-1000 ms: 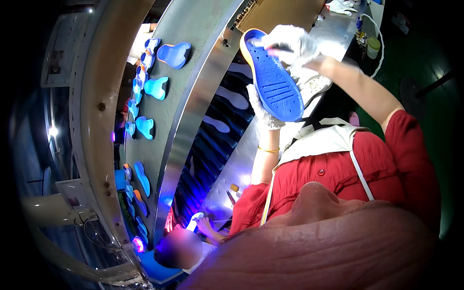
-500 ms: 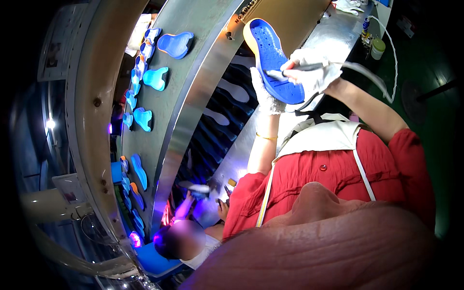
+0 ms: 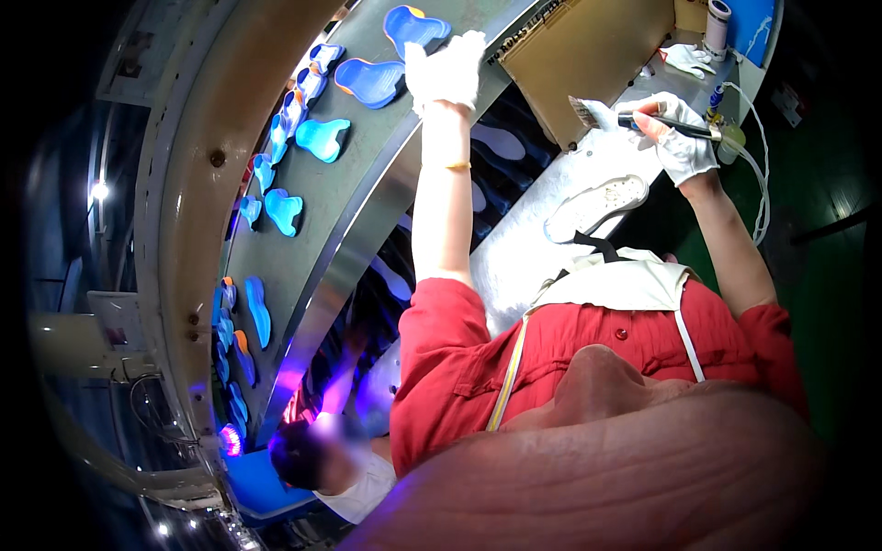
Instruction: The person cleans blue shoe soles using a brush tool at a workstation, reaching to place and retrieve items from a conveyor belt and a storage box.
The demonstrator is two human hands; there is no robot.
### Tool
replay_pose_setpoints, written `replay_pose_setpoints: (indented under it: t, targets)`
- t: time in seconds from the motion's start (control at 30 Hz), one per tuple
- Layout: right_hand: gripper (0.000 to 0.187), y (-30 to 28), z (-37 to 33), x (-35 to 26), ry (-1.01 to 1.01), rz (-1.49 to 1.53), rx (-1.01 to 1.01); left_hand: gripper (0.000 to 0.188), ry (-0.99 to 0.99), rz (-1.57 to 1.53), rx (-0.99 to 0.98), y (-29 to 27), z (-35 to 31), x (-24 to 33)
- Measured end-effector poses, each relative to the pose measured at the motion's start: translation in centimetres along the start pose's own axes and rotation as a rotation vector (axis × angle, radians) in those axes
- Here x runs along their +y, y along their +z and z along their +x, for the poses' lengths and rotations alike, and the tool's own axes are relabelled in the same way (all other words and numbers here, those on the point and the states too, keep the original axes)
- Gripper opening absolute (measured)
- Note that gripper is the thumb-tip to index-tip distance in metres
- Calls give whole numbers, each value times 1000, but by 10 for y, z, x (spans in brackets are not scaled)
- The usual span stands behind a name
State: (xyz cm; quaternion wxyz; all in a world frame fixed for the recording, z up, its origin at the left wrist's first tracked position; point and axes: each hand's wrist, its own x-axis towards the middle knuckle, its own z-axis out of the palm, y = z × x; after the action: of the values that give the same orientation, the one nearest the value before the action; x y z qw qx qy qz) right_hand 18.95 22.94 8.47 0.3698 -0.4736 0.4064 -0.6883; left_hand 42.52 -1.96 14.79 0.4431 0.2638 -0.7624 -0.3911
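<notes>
My left hand (image 3: pixel 447 72), in a white glove, reaches over the conveyor belt (image 3: pixel 367 147). Its thumb and fingers are spread beside the near end of a blue shoe sole with an orange edge (image 3: pixel 413 28); whether they still touch it I cannot tell. My right hand (image 3: pixel 680 145), also gloved with bare fingertips showing, is closed round the dark handle of a flat brush (image 3: pixel 597 114). Pale bristles point left, and a thin tube trails from the handle's end. Below, a white shoe sole (image 3: pixel 597 207) lies on the metal table (image 3: pixel 524 248) in front of my apron.
Several blue soles, such as one nearby (image 3: pixel 370 83), lie along the belt. A cardboard sheet (image 3: pixel 588 60) stands behind the table. A white glove (image 3: pixel 687 60) and a spool (image 3: pixel 717 28) are at the far right. Another person (image 3: pixel 340 459) works at lower left.
My left hand has carried the blue sole from in front of me up to the belt. The brush has come away from it to the right. A white sole now shows on the table.
</notes>
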Motion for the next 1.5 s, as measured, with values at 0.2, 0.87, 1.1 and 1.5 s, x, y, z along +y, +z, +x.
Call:
replay_pose_setpoints:
  t: [0.2, 0.87, 1.1, 1.5]
  targets:
    - [15, -4, -8, 4, 9, -77, -144, 37, 53, 47, 159, -33, -26, 13]
    - [21, -2, -10, 43, 288, 28, -148, 48, 302, -348, 888, -102, -108, 157]
    - [22, 16, -16, 54, 246, 43, -210, 48, -243, -1334, 18, -39, -156, 95]
    - [19, 64, 9, 32, 19, 3, -337, 84, -552, -1383, 324, 104, -220, 63]
